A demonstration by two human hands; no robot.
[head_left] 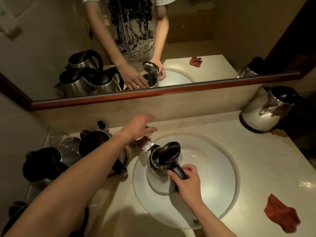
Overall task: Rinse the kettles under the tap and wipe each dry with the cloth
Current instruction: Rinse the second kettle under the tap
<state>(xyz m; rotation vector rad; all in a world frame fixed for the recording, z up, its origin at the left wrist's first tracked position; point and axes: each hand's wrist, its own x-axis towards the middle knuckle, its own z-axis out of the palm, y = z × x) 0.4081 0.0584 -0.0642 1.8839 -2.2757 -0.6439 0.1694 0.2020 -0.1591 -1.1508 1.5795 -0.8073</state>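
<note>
right grip (185, 181) curled round the black handle of a steel kettle (160, 166), held over the sink (222, 168), lid up. left grip (139, 126) reaches forward with fingers straight, holding nothing, above the tap (145, 145); contact with the tap cannot be told. tap spout sits just ahead and left of the held kettle. red cloth (282, 213) lies on the bench (256, 151), right of the right grip, apart from the sink. more kettles (95, 144) stand clustered under and left of the left forearm. one kettle (266, 112) stands far right, by the mirror (205, 40).
</note>
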